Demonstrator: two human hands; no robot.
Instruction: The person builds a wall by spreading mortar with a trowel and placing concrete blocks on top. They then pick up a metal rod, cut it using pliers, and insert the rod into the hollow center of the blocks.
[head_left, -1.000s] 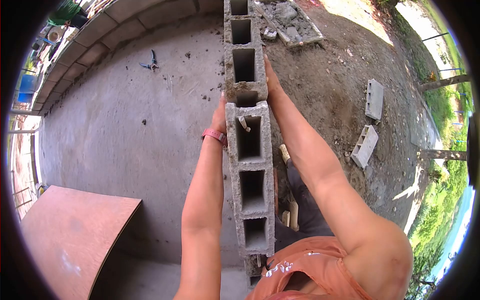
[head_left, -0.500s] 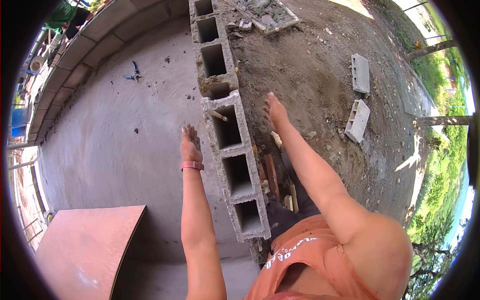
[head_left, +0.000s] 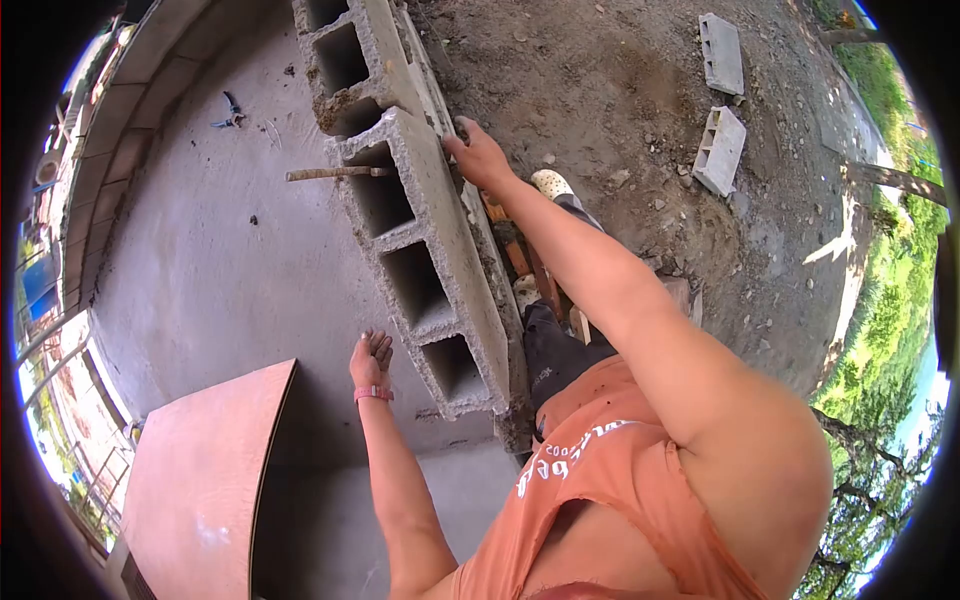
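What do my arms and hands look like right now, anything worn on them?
Both arms are bare, with no sleeves and no gloves. A narrow pink wristband circles the wrist below the left hand. The right hand and its wrist wear nothing visible. The sleeveless orange top has white lettering on the chest.

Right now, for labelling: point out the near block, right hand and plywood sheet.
near block [head_left: 458,250], head view, right wall
right hand [head_left: 484,160], head view, back
plywood sheet [head_left: 200,480], head view, middle
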